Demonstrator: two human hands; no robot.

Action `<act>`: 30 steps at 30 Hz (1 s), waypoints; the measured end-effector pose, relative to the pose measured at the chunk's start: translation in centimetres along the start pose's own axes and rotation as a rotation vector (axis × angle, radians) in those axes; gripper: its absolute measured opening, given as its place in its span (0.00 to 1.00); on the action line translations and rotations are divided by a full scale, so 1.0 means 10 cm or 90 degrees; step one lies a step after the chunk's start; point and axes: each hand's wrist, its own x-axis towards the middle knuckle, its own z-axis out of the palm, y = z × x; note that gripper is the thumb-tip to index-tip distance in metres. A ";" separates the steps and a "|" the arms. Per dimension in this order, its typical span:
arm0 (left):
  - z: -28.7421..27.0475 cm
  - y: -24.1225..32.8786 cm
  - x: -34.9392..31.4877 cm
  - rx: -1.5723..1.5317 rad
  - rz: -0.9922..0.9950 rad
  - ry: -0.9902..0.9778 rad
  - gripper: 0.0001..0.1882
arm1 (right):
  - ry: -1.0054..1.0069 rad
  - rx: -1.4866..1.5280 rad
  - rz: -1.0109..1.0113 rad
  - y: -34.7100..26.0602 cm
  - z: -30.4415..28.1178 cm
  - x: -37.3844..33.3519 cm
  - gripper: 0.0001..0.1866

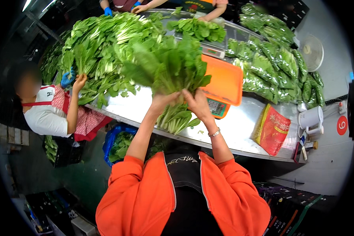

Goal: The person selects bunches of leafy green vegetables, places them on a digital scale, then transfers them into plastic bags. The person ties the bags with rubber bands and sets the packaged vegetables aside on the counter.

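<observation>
Both hands are closed round the stems of a large bunch of leafy greens (179, 65), held over the near side of the metal table. My left hand (164, 102) wraps its left side and my right hand (197, 104) its right, fingertips close together. The bunch's leaves fan out away from me, some blurred. Just below my hands, more pale-stemmed greens (175, 120) lie at the table's near edge. Right of my right hand stands a scale with an orange tray (228, 80) and a keypad (216, 107). The palms and most of the gripped stems are hidden.
A heap of loose greens (106, 51) covers the table's left. Bagged greens (269, 70) fill the right, near a red bag (273, 129) and white jug (310, 118). A co-worker (47, 106) handles greens at left; others work opposite. A blue-lined container (120, 143) stands below.
</observation>
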 end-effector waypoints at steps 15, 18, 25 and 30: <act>0.92 -0.54 1.61 0.744 -0.228 -0.198 0.40 | -0.011 -0.473 0.440 1.18 -1.41 0.20 0.39; 0.71 -0.55 1.60 0.776 -0.143 -0.155 0.47 | 0.009 -0.482 0.435 1.24 -1.47 0.13 0.39; 0.68 -0.34 1.33 0.671 -0.209 -0.023 0.39 | 0.066 -0.348 0.434 1.38 -1.62 0.14 0.31; 0.58 -0.51 1.47 0.603 -0.247 -0.069 0.33 | 0.063 -0.375 0.319 1.58 -1.40 0.23 0.28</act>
